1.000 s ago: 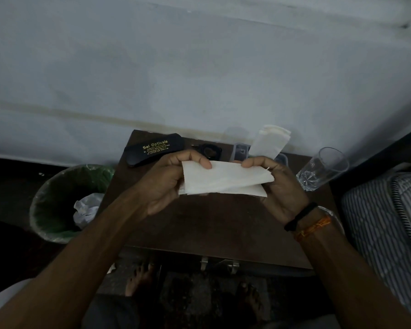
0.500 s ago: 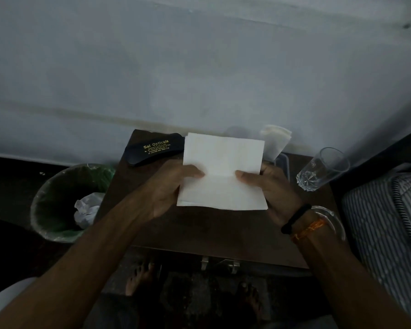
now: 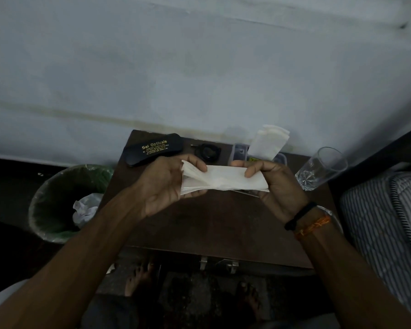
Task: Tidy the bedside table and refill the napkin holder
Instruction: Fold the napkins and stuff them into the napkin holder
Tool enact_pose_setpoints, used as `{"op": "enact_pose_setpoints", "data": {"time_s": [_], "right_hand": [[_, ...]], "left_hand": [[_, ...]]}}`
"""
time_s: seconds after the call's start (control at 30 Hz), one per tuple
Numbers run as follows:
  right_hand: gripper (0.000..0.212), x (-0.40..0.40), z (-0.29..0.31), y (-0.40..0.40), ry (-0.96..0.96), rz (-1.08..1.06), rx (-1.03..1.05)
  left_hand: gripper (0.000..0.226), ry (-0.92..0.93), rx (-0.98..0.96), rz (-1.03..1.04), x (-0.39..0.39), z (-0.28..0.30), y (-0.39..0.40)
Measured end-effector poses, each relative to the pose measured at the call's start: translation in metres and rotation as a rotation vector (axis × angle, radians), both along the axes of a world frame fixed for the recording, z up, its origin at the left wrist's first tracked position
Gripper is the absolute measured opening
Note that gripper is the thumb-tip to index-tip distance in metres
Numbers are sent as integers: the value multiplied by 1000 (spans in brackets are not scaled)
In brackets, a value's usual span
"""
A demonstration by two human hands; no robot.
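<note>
Folding napkin (image 3: 223, 181) — left hand (image 3: 166, 186), right hand (image 3: 273, 184) pinch its ends | next: slot into far holder (image 3: 268, 148) — needs neat crease

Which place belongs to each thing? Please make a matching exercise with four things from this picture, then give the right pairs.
Things:
1. folded napkin
2. spectacle case
3. drinking glass
4. crumpled paper

Places:
A. in the green bin beside the table
B. at the table's right edge, near the mattress
C. held between both hands above the table
D. at the table's back left corner

Pairs: 1-C, 2-D, 3-B, 4-A
</note>
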State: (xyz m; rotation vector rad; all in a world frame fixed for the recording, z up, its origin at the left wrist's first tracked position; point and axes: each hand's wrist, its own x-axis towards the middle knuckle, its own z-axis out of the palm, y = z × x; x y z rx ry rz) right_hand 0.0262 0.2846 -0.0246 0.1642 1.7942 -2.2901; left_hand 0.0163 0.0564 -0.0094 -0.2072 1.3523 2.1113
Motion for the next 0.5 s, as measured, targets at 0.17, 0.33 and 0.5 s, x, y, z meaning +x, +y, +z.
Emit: {"op": "enact_pose_setpoints", "data": {"time_s": [0.17,0.33,0.5], "right_hand": [[49,0,2,1,-18,-11,-37],[29,-1,6,10,-69,25,-149],[53,-1,12,24,-87,197,-518]], "left_hand": [[40,-87,87,-33,-3,-3,-2],[24,-206,125,72,-2,-8,3],[50,-413,312,135,-6,-13,-1]]}}
